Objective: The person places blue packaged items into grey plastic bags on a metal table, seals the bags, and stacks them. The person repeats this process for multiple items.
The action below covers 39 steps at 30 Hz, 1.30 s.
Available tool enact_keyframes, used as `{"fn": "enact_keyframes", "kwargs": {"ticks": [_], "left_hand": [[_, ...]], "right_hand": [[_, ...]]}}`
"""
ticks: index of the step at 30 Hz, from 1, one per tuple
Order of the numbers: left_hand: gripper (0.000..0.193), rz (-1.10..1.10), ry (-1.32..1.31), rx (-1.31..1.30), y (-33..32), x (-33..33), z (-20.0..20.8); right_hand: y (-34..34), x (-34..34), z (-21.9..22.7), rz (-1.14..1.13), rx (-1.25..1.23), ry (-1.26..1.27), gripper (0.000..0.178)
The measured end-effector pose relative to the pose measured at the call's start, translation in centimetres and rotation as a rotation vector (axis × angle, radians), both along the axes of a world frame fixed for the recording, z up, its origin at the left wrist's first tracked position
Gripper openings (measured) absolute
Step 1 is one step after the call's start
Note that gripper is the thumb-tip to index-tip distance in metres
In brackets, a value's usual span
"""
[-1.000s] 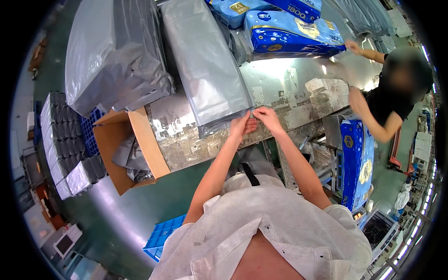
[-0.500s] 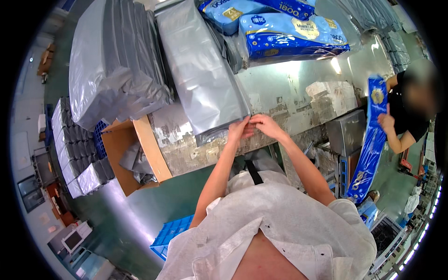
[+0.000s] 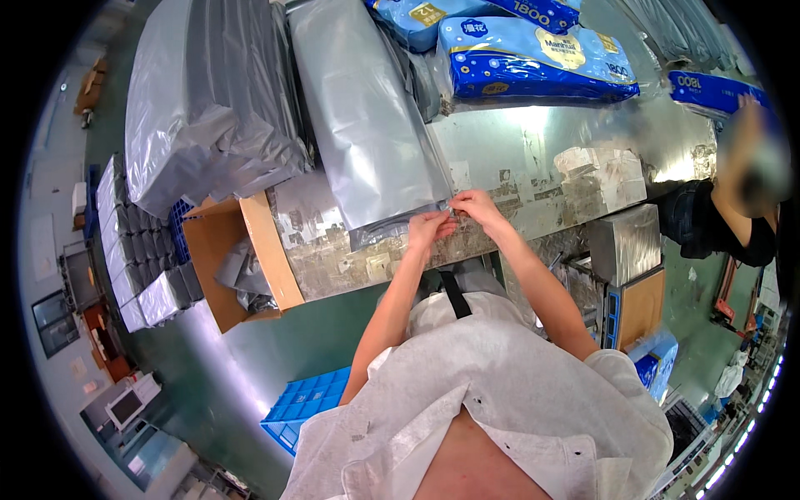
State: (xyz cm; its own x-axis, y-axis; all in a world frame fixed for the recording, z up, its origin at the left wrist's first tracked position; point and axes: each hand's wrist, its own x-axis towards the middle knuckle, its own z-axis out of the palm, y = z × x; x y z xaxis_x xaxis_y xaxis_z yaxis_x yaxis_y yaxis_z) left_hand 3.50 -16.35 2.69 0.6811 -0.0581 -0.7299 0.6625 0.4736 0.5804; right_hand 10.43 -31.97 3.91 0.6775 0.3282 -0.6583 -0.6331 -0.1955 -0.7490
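Note:
A long pile of flat grey plastic bags (image 3: 367,142) lies on the worn metal table in front of me, its near edge toward my body. At the near right corner of that pile, my left hand (image 3: 431,228) is closed on the bag edge, palm turned partly up. Beside it my right hand (image 3: 475,207) pinches the same corner between thumb and fingers. The two hands are almost touching. Darker bag edges show below the top bag at the near end.
Taller stacked grey bags (image 3: 217,108) stand at the left, above an open cardboard box (image 3: 271,258) holding grey scraps. Blue tissue packs (image 3: 542,62) lie at the back. A co-worker (image 3: 729,200) is at the right with another blue pack (image 3: 717,90). A blue crate (image 3: 308,404) sits on the floor.
My right hand has shifted slightly up from the left at the bag corner. The co-worker has swung the long blue pack from upright beside the table to its far right end.

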Motion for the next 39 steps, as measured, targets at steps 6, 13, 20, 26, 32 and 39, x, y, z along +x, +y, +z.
{"fn": "enact_keyframes", "kwargs": {"ticks": [6, 13, 20, 26, 32, 39], "left_hand": [[0.021, 0.039, -0.029, -0.018, -0.2, -1.0, 0.9], [0.019, 0.080, -0.062, 0.010, 0.2, -1.6, 1.4], [0.023, 0.010, -0.108, 0.132, 0.1, -0.4, 3.2], [0.026, 0.060, -0.089, 0.090, -0.5, 0.6, 3.2], [0.022, 0.064, -0.127, 0.077, -0.5, 0.4, 2.4], [0.017, 0.077, -0.136, 0.067, 1.6, -1.6, 1.6]], "right_hand": [[-1.0, -0.8, -0.5, -0.175, 0.177, 0.132, 0.017], [-1.8, -0.4, 0.6, 0.009, 0.159, 0.096, 0.019], [-1.2, -0.3, 0.3, 0.067, 0.153, 0.075, 0.018], [-1.6, 0.2, 0.0, 0.023, 0.206, 0.173, 0.018], [-1.2, 0.1, 0.3, -0.018, 0.306, 0.229, 0.015], [-0.8, -0.9, -0.9, -0.157, 0.223, 0.227, 0.021]]}}
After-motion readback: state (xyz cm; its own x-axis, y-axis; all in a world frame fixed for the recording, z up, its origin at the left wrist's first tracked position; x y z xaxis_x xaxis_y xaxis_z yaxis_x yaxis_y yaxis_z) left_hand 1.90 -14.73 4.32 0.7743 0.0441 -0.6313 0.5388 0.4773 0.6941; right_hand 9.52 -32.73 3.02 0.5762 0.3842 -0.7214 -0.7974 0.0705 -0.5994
